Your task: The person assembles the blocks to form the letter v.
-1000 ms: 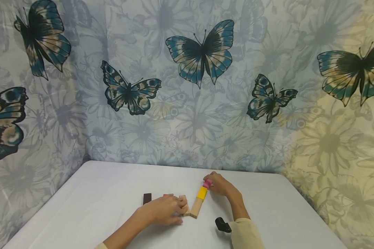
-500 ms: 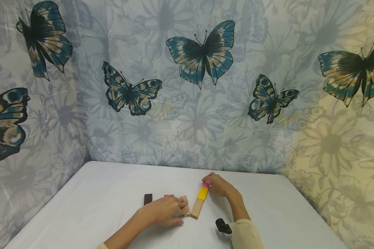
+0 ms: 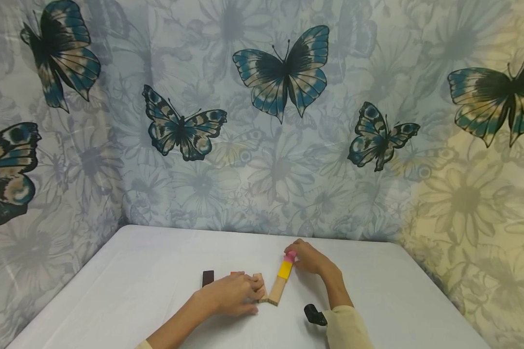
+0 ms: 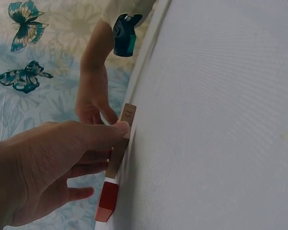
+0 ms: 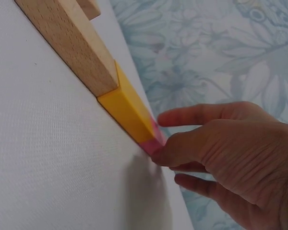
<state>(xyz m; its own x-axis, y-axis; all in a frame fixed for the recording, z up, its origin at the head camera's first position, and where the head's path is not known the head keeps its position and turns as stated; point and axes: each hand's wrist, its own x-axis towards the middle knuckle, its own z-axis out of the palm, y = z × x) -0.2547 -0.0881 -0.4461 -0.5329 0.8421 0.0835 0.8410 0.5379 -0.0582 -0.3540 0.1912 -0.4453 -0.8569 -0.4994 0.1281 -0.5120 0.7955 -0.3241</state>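
Observation:
In the head view my left hand holds a plain wooden block. The left wrist view shows the thumb on this block's marked face, the fingers behind it and a red block just past its end. My right hand pinches a pink block between thumb and fingers. That block lies against the end of a yellow block, which meets a longer wooden block in one slanting row. At their near ends, the two wooden blocks form a V in the head view.
A dark brown block lies left of the left hand, which partly covers it. The red block shows only as a sliver behind that hand. A black device sits at the right wrist. Butterfly-patterned cloth stands behind the white table.
The pink block has turned slightly and now lines up more evenly with the yellow block, still in my right hand. My left hand stays in place on its wooden block.

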